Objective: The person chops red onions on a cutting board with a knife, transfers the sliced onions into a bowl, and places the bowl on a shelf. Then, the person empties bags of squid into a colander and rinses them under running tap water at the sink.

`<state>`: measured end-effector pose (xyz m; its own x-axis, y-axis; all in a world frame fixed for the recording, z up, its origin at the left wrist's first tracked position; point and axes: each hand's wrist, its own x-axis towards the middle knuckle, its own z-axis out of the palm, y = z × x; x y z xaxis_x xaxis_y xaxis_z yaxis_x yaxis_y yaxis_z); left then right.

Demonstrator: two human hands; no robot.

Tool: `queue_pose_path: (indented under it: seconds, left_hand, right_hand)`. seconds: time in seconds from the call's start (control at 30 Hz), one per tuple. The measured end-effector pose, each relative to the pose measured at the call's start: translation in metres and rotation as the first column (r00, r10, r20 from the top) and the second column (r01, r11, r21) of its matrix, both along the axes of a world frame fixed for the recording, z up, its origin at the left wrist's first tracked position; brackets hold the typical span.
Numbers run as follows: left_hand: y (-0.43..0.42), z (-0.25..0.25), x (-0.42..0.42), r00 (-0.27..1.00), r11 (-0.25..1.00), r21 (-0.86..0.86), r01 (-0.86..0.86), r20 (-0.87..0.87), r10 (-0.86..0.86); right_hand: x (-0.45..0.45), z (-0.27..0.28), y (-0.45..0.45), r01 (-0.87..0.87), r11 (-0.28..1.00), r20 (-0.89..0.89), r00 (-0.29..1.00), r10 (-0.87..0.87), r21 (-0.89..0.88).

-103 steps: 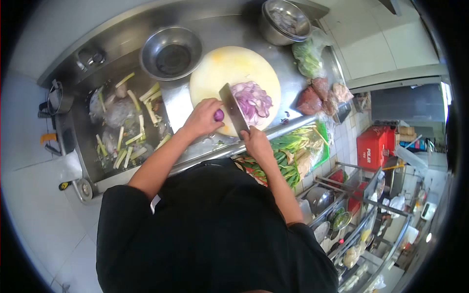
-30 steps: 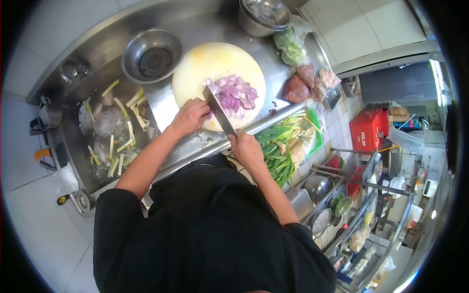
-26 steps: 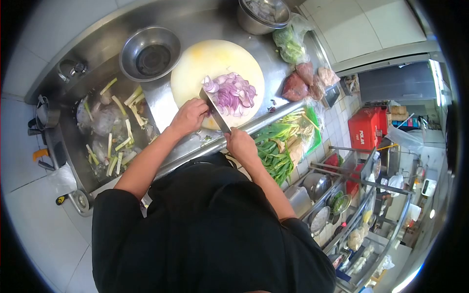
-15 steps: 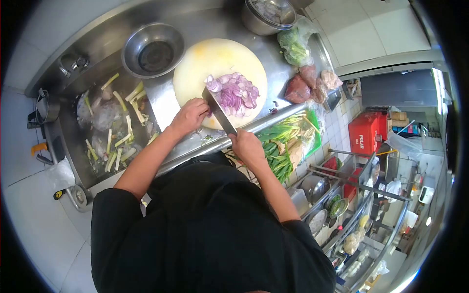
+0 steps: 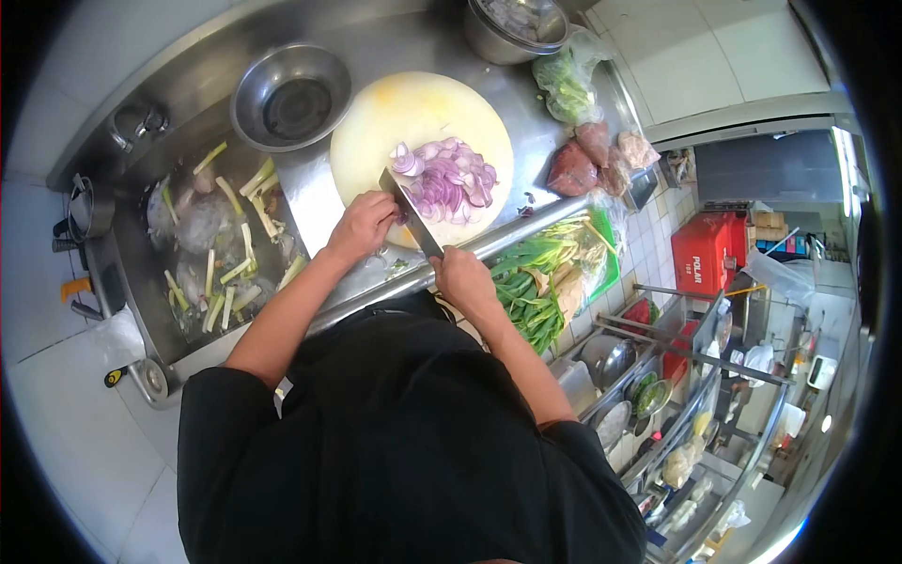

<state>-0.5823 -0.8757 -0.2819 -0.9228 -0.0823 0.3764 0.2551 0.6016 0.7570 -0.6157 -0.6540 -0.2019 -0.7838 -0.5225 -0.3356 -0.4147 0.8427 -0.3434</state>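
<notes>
1. One knife (image 5: 411,213)
2. One round cutting board (image 5: 381,122)
3. One heap of sliced red onion (image 5: 453,183)
4. One wide metal bowl (image 5: 256,89)
5. At least two stacked metal bowls (image 5: 489,39), overlapping
6. One red POLAR crate (image 5: 697,260)
7. One bag of leafy greens (image 5: 566,89)

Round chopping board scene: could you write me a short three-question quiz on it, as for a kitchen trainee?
1. Multiple choice: what lies sliced on the round board? A) carrots B) purple onion C) tomatoes
2. True or false: the right hand holds the knife.
3. Fill the gap: the cut green-and-white stalks on the person's left lie in the ____.

Key: 1 B; 2 true; 3 sink.
</notes>
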Motion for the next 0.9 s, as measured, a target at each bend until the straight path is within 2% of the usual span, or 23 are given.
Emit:
queue_pose_path:
  seconds: [0.2, 0.3, 0.37, 0.43, 0.63, 0.73, 0.77, 0.83, 0.87, 0.9]
  left_hand:
    - [0.003, -0.003, 0.002, 0.998, 0.999, 0.018, -0.041, -0.038, 0.042]
    - [0.002, -0.006, 0.001, 0.999, 0.999, 0.019, -0.039, -0.032, 0.039]
    - [0.002, -0.007, 0.002, 0.999, 0.999, 0.023, -0.034, -0.019, 0.035]
    - [0.002, -0.004, 0.002, 0.999, 0.999, 0.022, -0.037, -0.015, 0.038]
    - [0.002, 0.012, -0.007, 1.000, 1.000, -0.005, 0.001, 0.027, -0.001]
    - [-0.001, 0.057, -0.017, 0.963, 0.981, 0.065, -0.181, -0.191, 0.191]
    - [-0.005, 0.071, -0.025, 0.947, 0.971, 0.076, -0.228, -0.216, 0.239]
    - [-0.007, 0.086, -0.047, 0.963, 0.969, -0.026, -0.247, -0.118, 0.243]
    - [-0.009, 0.091, -0.059, 0.965, 0.963, -0.080, -0.258, -0.076, 0.252]
    - [-0.013, 0.087, -0.071, 0.972, 0.964, -0.176, -0.198, 0.094, 0.217]
  right_hand:
    - [0.007, 0.035, 0.010, 0.055, 0.998, 0.029, 0.998, -0.054, -0.005]
    - [0.009, 0.018, 0.012, 0.052, 0.999, 0.055, 0.997, -0.052, -0.003]
    - [0.006, -0.013, 0.010, 0.007, 1.000, 0.030, 1.000, -0.007, -0.007]
    - [-0.001, -0.016, 0.000, -0.012, 1.000, 0.050, 0.999, 0.013, -0.023]
    - [-0.030, -0.002, -0.002, 0.117, 0.987, 0.122, 0.987, -0.104, -0.112]
    - [-0.028, 0.012, 0.004, 0.140, 0.980, 0.120, 0.985, -0.124, -0.141]
    - [-0.023, 0.017, 0.003, 0.128, 0.985, 0.133, 0.985, -0.113, -0.116]
    - [-0.008, 0.023, -0.004, 0.103, 0.992, 0.150, 0.984, -0.092, -0.070]
    - [-0.003, 0.010, -0.001, 0.043, 0.994, 0.145, 0.989, -0.029, -0.096]
    - [0.003, -0.002, -0.001, 0.047, 0.994, 0.148, 0.988, -0.032, -0.094]
